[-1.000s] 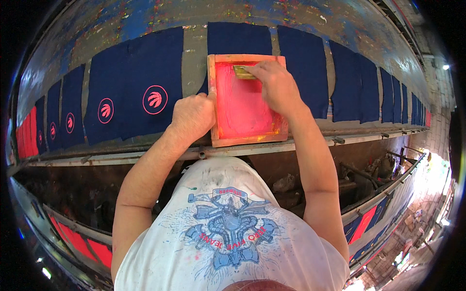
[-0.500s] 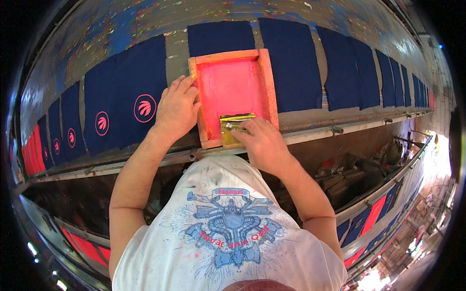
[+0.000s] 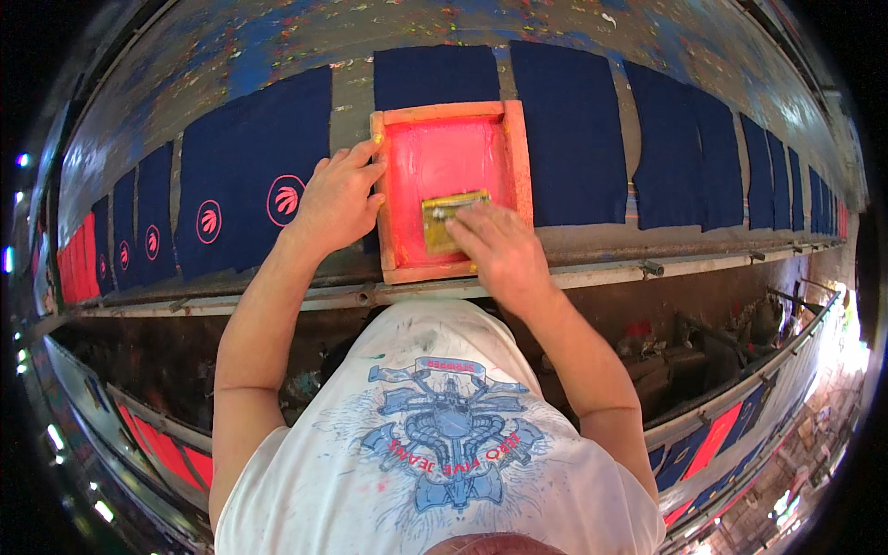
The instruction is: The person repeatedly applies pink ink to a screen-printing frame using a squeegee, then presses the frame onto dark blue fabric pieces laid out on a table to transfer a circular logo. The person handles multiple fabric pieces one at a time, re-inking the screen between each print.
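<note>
Currently, the right hand (image 3: 504, 245) is gripping a yellowish scraper (image 3: 442, 239) inside a wooden frame (image 3: 520, 176) lying over blue cloth (image 3: 435, 74) on the worktop (image 3: 351, 102), while the left hand (image 3: 338, 199) is touching the left rail (image 3: 384, 231), its grip being impossible to tell. Likely light and stiff, the scraper is probably getting slippery with pink paint (image 3: 453, 157), so its right side is seeming the surest hold.

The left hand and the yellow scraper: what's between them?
Between the left hand and the scraper, the head view shows the wooden frame's left side, then pink screen.

The frame (image 3: 518, 166) is orange, screen (image 3: 444, 159) pink, squeegee (image 3: 439, 231) yellow, cloth (image 3: 254, 139) navy with pink prints (image 3: 288, 198)
</note>
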Motion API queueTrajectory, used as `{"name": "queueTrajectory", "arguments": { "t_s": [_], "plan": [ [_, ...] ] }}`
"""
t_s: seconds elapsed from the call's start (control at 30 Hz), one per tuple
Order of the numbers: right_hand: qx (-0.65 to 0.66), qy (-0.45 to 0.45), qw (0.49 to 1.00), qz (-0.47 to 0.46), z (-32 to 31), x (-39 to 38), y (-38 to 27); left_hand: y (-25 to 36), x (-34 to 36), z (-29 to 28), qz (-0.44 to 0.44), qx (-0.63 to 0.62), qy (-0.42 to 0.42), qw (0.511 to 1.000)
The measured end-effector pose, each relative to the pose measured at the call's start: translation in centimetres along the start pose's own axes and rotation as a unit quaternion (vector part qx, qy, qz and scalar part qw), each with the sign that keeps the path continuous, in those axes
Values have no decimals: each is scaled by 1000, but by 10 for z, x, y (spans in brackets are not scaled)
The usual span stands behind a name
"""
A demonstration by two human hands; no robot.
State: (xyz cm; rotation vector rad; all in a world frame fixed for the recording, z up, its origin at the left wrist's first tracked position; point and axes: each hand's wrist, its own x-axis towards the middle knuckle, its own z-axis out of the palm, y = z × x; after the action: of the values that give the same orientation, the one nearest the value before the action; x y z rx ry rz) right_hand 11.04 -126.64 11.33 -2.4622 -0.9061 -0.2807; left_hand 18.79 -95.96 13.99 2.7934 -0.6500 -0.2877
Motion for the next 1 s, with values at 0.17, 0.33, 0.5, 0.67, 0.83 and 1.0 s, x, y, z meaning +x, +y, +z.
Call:
{"name": "queueTrajectory", "arguments": {
  "t_s": [0.17,0.33,0.5,0.67,0.83,1.0],
  "plan": [
    [4,-25,999,21,5,73,52,3,5,1,-7,3,14,1000],
    [5,-13,1000,1,5,107,72,4,6,6,-13,19,19,1000],
    [11,-34,999,-38,4,54,32,4,5,7,-11,30,23,999],
    [52,-105,992,-37,-23,4,-22,4,8,6,-13,40,9,999],
    [103,-172,980,-11,-42,49,16,0,9,4,0,25,-1,1000],
    [8,-30,999,38,-11,115,63,-2,7,4,11,20,14,1000]
  ]
}}
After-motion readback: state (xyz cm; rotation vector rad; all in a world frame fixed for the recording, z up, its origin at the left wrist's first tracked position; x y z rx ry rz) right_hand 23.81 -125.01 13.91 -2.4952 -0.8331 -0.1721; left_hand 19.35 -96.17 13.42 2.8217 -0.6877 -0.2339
